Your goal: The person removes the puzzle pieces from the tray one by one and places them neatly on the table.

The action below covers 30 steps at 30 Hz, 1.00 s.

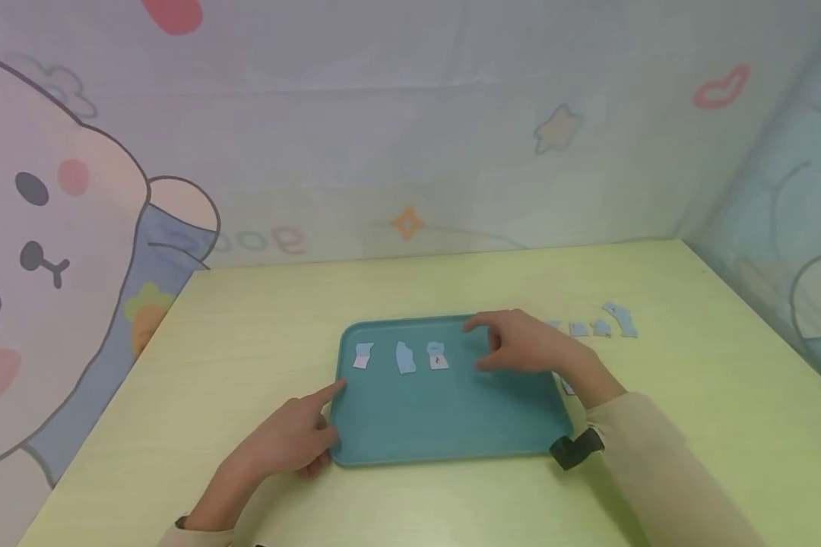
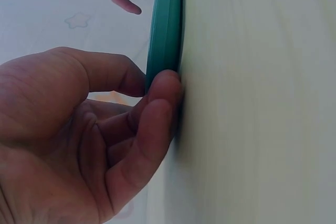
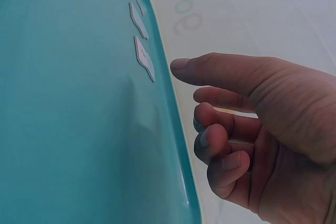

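Note:
A teal tray [image 1: 445, 422] lies on the table with three light-blue paper-like pieces near its far side: a left piece [image 1: 363, 355], a curved middle piece [image 1: 406, 358] and a right piece [image 1: 437, 355] with a small mark on its white part. My left hand [image 1: 289, 442] grips the tray's left edge, thumb on the rim and curled fingers against the side, as the left wrist view shows. Over the tray's far right part hovers my right hand [image 1: 528, 342], index finger and thumb apart, the other fingers loosely curled, nothing between them.
Right of the tray on the pale yellow table [image 1: 260, 327] lie several more pieces, among them a long one [image 1: 621, 319] and a star-like one [image 1: 601, 328]. One piece [image 1: 567, 386] is partly hidden by the right forearm. A printed cloth [image 1: 356, 137] hangs behind.

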### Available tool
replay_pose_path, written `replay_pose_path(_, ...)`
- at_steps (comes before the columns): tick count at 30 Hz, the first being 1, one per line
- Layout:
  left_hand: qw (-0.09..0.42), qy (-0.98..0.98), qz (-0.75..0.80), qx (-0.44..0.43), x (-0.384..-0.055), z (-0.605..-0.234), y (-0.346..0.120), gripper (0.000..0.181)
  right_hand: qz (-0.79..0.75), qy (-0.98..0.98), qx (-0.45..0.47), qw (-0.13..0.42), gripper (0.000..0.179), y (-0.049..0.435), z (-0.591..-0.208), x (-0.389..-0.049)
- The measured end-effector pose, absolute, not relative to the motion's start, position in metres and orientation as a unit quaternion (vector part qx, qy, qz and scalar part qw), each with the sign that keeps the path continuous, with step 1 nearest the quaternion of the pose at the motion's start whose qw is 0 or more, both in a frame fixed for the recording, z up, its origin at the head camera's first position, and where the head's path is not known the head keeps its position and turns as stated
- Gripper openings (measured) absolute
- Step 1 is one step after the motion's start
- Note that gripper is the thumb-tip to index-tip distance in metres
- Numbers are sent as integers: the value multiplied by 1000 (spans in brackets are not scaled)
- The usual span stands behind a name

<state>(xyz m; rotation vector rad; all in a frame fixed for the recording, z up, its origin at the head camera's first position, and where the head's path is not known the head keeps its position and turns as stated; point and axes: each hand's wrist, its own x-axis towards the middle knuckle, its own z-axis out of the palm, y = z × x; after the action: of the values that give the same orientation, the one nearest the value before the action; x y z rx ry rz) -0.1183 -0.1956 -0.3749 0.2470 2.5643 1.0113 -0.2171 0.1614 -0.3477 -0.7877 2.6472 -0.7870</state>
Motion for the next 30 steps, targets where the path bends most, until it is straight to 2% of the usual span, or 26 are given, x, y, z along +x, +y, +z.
replay_pose_path(14, 183, 912, 358, 80, -119, -373, -196, 79, -242, 922, -279, 119, 56, 142, -350, -222)
replay_pose_path(30, 178, 920, 340, 84, -118, -373, -196, 83, -233, 919, -289, 132, 52, 121, -361, -234)
